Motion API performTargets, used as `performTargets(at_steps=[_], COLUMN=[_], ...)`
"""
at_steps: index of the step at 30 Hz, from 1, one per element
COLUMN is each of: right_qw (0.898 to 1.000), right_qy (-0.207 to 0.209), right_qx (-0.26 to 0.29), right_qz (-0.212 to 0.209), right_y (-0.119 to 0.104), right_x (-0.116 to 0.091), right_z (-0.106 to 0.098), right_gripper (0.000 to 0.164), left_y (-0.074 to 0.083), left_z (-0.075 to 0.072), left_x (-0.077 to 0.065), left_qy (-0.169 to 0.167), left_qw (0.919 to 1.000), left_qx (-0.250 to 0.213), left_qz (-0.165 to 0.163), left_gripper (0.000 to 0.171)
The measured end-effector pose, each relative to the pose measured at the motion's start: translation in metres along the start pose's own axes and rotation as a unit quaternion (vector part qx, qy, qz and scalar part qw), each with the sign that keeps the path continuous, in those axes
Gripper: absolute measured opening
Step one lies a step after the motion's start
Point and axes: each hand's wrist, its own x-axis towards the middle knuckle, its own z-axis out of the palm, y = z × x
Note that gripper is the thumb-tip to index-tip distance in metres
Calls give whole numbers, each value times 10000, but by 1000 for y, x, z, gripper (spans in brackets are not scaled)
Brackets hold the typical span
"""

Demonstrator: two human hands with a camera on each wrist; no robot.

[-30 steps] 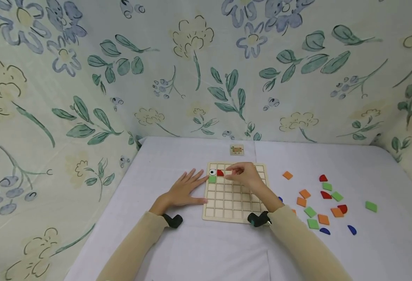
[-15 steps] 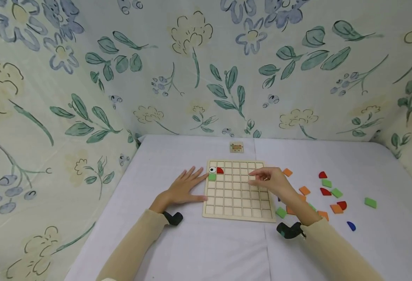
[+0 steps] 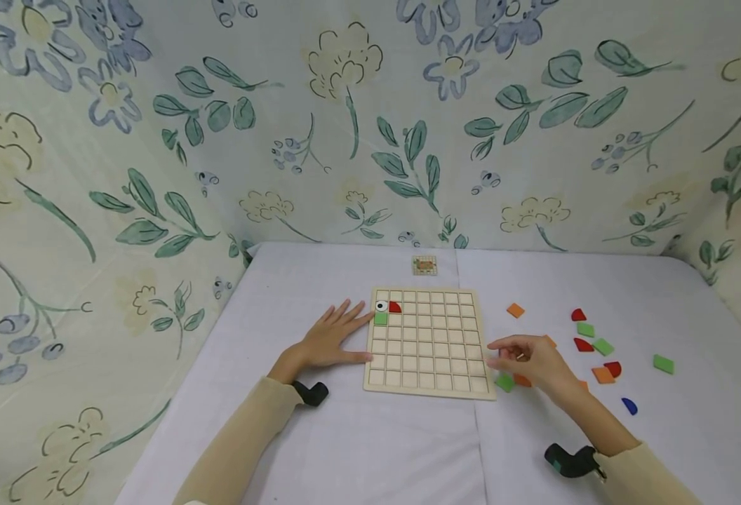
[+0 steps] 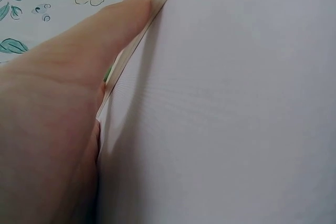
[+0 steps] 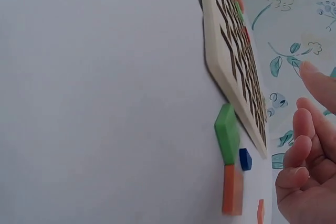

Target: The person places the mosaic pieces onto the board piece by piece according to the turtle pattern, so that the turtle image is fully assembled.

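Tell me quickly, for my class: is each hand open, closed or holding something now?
Left hand: open, fingers spread, touching the wooden board.
Right hand: open, fingers loosely bent, thumb apart, holding nothing.

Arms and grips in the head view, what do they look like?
Both sleeves are beige and long. A black, bent device sits at each sleeve's end; the right one shows a small green mark. The left grip and right grip are ungloved hands.
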Motion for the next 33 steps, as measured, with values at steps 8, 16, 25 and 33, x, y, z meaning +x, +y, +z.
performTargets(at_steps=[8,16,25,33], right_qw=[9998,9996,9995,9982], right_qy=[96,105,134,175], right_qx=[-145,-234,-214,-445], right_qz=[-45,-82,-193,-356], right_y=[21,32,33,37], right_x=[-15,-23,-26,-24], right_z=[-3,-2,0,2], right_gripper=[33,38,41,38], left_y=[-1,0,0,0], left_z=[1,2,0,0], left_x=[0,-1,-1,-1], left_qy=[8,5,-11,6], left_qw=[10000,10000,10000,10000], left_qx=[-2,43,58,39], left_qz=[3,9,31,15], left_gripper=[95,95,95,95])
